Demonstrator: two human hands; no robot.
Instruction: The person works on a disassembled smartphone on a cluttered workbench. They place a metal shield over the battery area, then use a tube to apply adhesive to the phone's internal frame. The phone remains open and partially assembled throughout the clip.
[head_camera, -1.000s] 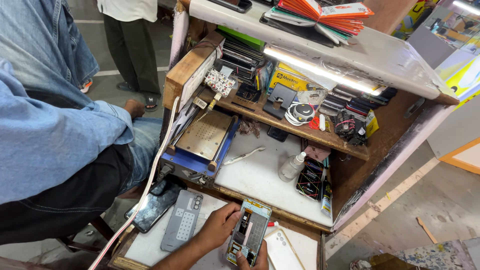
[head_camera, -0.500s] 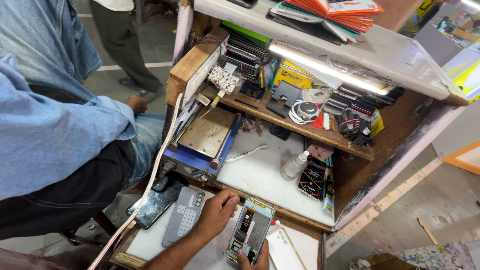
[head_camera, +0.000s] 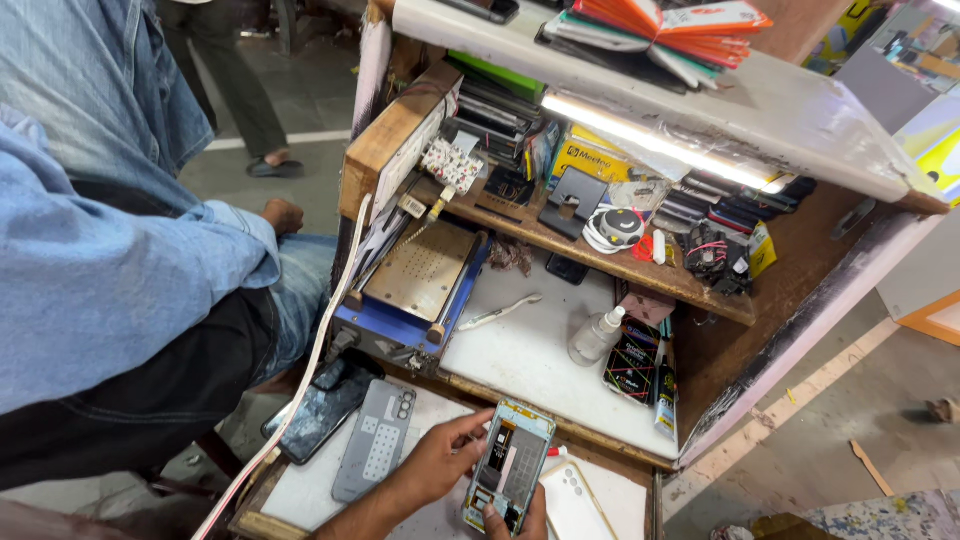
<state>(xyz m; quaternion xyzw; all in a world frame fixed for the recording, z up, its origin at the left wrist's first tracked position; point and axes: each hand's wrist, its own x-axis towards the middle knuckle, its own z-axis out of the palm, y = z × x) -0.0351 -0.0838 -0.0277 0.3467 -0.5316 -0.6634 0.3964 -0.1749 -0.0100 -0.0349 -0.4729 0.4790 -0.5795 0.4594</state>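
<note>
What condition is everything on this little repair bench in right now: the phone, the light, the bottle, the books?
opened phone: back off, insides showing, held upright
left hand: fingers on the phone's edge
right hand: gripping the phone's bottom
strip light: lit
small bottle: standing, capped
dark phone: lying flat, screen dark
grey back cover: lying flat, detached
books: stacked, top one open

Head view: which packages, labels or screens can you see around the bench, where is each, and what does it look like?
Yellow box: on the wooden shelf under the light strip, rectangular, dark print.
Black packet: on the white worktop beside the clear bottle, flat, multicoloured print.
Dark phone: left of the grey back cover, glossy screen, unlit.
Opened phone: held between left hand and right hand, internals showing.
</note>
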